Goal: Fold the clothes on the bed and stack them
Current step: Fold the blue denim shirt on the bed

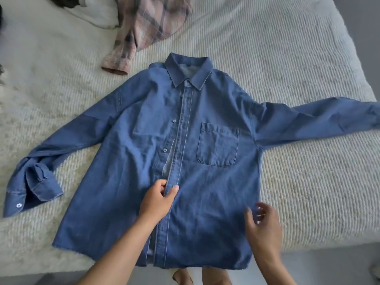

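The denim shirt [205, 145] is laid face up mid-bed [298, 58], its 3 o'clock sleeve cut off by the frame edge. The plaid garment [148, 25] at 11 o'clock is partly cropped. The placket is pinched by the left hand [158, 199]. The right hand [264, 227] (blurred) is held loosely spread over the hem, grasping nothing.

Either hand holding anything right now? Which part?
Left hand pinches the denim shirt at its button placket, low on the front. Right hand is open above the shirt, holding nothing.
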